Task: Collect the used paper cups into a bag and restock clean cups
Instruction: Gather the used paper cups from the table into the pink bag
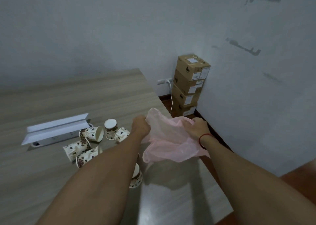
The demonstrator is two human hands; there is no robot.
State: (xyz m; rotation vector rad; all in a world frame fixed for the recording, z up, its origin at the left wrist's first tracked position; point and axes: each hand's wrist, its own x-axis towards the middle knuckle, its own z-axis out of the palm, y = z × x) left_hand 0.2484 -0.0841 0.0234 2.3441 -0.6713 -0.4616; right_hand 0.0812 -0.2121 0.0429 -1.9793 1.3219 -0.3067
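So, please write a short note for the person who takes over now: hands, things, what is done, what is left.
Left hand and right hand each grip the pink plastic bag, held above the table's right edge.
About six used paper cups are on the table beside the open socket box, most tipped over.
Done: bag in hand.
Left: put every cup in, then restock; no clean cups in view.

Box labels [193, 60] blurred, no legible txt
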